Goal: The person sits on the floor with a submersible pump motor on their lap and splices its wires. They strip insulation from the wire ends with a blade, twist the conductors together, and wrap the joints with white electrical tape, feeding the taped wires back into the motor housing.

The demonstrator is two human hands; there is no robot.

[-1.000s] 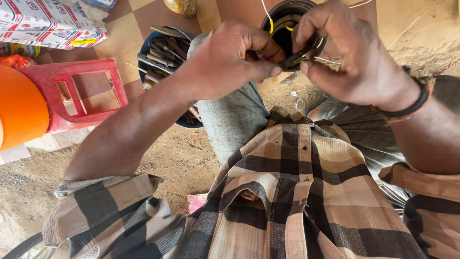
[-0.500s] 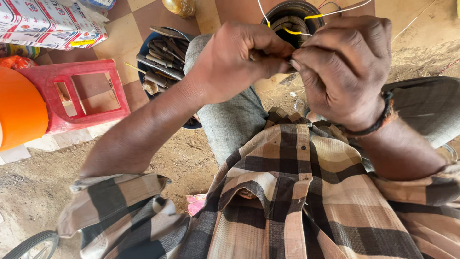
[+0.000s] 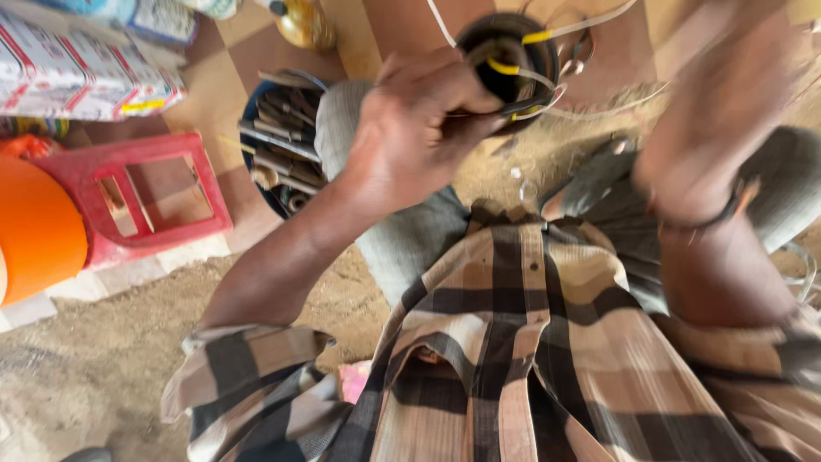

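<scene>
- The left hand (image 3: 410, 128) was raised above the left knee, fingers curled together and clamped on a slim dark tool (image 3: 522, 109) whose make could not be read.
- The tool's long axis ran nearly level across the view, from the fist on the left out to the right; its free end pointed right and slightly upward, meeting the rim of a dark round part (image 3: 506, 53).
- The dark round part sat on the floor just beyond the knees, its open mouth facing up toward the camera. Yellow-sleeved wires (image 3: 537, 37) and pale wires crossed over its mouth and trailed off to the right.
- The right hand (image 3: 727, 111) was heavily blurred, held apart from the round part on the right side. Whether its fingers were apart or closed, or held anything, could not be told. A dark band (image 3: 727, 210) circled its wrist.
- Left of the left arm stood a dark blue tub (image 3: 256, 184) filled with metal hand tools lying crosswise.
- Further left lay a red plastic stool (image 3: 137, 201), beside an orange bucket (image 3: 34, 231) at the frame edge.
- A printed carton (image 3: 77, 73) lay at the upper left, on the tiled floor.
- The person wore a brown checked shirt (image 3: 530, 342) and grey trousers.
</scene>
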